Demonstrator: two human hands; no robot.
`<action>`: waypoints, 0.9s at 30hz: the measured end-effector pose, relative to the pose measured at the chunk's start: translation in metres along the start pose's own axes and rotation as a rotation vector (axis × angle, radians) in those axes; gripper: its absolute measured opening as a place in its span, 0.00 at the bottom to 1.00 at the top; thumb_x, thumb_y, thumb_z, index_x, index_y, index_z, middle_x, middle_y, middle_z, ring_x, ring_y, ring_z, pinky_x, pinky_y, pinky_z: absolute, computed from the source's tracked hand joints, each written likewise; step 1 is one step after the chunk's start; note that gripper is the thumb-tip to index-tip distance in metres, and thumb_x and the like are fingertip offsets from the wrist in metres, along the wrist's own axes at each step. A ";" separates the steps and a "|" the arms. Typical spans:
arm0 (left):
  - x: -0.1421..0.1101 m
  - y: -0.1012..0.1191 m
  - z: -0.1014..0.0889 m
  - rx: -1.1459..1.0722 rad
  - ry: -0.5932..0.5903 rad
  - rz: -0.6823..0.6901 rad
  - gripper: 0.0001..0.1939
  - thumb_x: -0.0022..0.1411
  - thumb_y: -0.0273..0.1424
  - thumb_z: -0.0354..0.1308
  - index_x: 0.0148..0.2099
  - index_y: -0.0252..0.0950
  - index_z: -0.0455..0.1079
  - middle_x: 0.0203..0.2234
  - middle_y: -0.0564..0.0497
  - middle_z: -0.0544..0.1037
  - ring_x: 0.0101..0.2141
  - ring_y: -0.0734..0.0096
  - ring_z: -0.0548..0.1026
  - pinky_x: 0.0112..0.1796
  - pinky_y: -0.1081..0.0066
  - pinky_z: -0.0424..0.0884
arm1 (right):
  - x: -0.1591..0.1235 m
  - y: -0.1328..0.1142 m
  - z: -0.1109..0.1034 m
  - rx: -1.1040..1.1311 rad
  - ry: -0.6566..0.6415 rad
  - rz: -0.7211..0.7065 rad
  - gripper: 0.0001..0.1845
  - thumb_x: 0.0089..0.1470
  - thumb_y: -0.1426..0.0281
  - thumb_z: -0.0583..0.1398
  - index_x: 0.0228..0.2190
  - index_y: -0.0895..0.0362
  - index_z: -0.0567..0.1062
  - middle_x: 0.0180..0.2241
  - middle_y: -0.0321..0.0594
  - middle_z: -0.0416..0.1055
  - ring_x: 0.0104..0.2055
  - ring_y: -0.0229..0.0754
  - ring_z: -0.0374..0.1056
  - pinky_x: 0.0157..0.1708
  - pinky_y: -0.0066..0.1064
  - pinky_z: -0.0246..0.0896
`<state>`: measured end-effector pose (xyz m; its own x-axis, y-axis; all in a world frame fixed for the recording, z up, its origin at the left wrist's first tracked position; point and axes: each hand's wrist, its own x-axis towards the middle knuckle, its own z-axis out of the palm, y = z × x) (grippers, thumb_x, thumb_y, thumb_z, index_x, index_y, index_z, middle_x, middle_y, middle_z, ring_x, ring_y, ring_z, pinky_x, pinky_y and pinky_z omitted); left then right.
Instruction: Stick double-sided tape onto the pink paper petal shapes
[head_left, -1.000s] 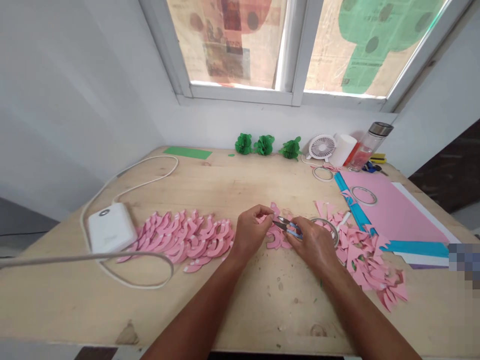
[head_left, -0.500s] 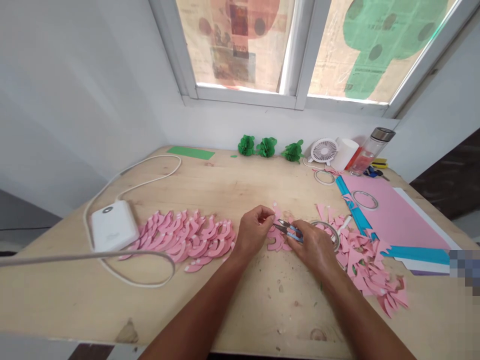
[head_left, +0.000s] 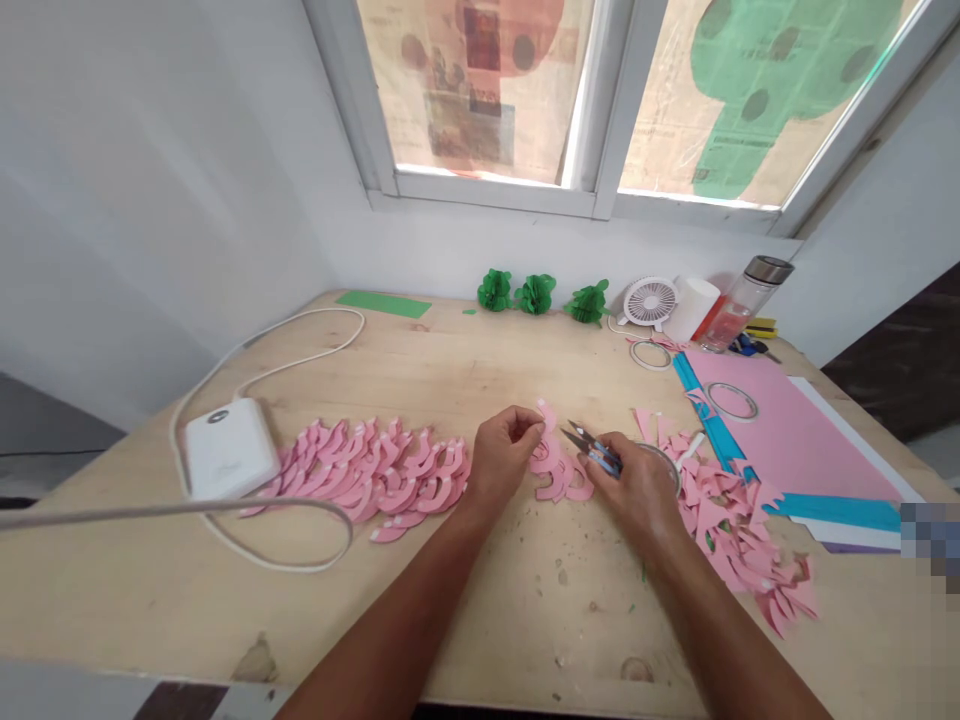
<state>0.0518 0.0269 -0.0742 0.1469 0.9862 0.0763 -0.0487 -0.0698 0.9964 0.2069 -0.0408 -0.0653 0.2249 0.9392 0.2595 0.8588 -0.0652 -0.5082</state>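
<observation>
My left hand [head_left: 506, 450] is closed in a pinch on a curved pink paper piece [head_left: 547, 414] with a whitish end, which sticks up past the fingertips. In my right hand [head_left: 640, 484] is a pair of small thread snips [head_left: 591, 446], blades apart and pointing toward the left hand, not touching the paper. Between the hands, several curved pink pieces [head_left: 555, 485] lie on the table. Left of my left hand spreads a large pile of curved pink paper pieces [head_left: 382, 470], many with whitish ends.
Pink paper scraps [head_left: 739, 530] and a tape roll [head_left: 664, 462] lie by my right hand. Coloured sheets [head_left: 802, 420] are stacked at right. Along the wall stand green paper balls [head_left: 535, 294], a fan [head_left: 650, 302] and a bottle [head_left: 747, 300]. A white power bank [head_left: 231, 450] with a cable sits left.
The snips have drawn back to the right, away from the left fingertips, and their blades show more clearly apart. My left hand has shifted slightly left and still pinches the paper.
</observation>
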 end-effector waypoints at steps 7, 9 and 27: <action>-0.012 0.006 0.011 -0.158 -0.210 -0.188 0.06 0.45 0.30 0.60 0.26 0.31 0.68 0.15 0.54 0.71 0.17 0.79 0.67 0.19 0.78 0.63 | 0.002 -0.005 -0.004 0.610 -0.081 0.152 0.15 0.46 0.60 0.57 0.30 0.60 0.73 0.18 0.33 0.61 0.20 0.33 0.54 0.18 0.24 0.46; -0.014 0.006 0.014 -0.168 -0.248 -0.206 0.06 0.45 0.29 0.60 0.26 0.31 0.68 0.16 0.54 0.71 0.17 0.79 0.67 0.18 0.79 0.61 | 0.001 -0.007 -0.002 0.651 -0.101 0.155 0.14 0.45 0.61 0.58 0.30 0.60 0.72 0.18 0.32 0.60 0.19 0.32 0.52 0.17 0.23 0.45; -0.019 0.007 0.017 -0.176 -0.291 -0.234 0.06 0.47 0.29 0.60 0.28 0.31 0.69 0.16 0.55 0.71 0.17 0.81 0.66 0.19 0.80 0.62 | 0.003 -0.002 0.006 0.623 -0.147 0.146 0.10 0.46 0.64 0.58 0.24 0.59 0.69 0.17 0.30 0.57 0.19 0.32 0.52 0.18 0.24 0.44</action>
<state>0.0654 0.0050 -0.0680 0.4458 0.8871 -0.1193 -0.1453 0.2033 0.9683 0.2032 -0.0359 -0.0685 0.2160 0.9746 0.0593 0.3869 -0.0297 -0.9216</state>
